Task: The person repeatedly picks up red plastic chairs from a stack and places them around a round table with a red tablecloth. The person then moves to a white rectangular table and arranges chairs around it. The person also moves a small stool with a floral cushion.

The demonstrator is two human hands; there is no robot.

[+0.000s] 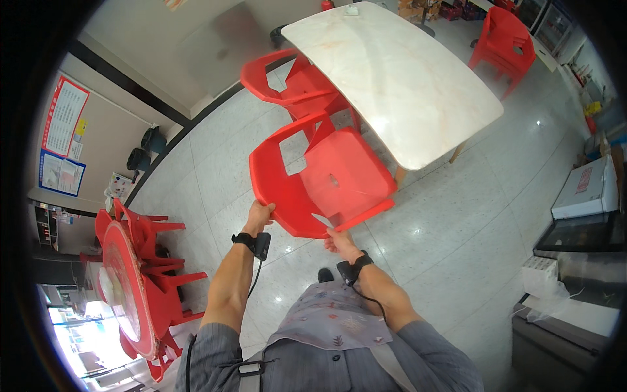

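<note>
In front of me is a red plastic chair (287, 199) with cut-out openings in its curved back and a small hole in its seat. My left hand (261, 214) is closed around the near left edge of the chair's rim. On the same rim, further to the right, my right hand (341, 244) grips the edge with its fingers partly hidden behind the plastic. The chair's seat faces a marble-look white table (418, 85) with rounded corners, and its far right side is close to the table's long edge.
Another red chair (294, 81) stands beyond, against the same table side. At left is a round red table (121, 261) with red chairs around it. Stacked red chairs (506, 42) stand at the far right. White boxes (584, 189) and a dark grey cabinet (555, 346) line the right side.
</note>
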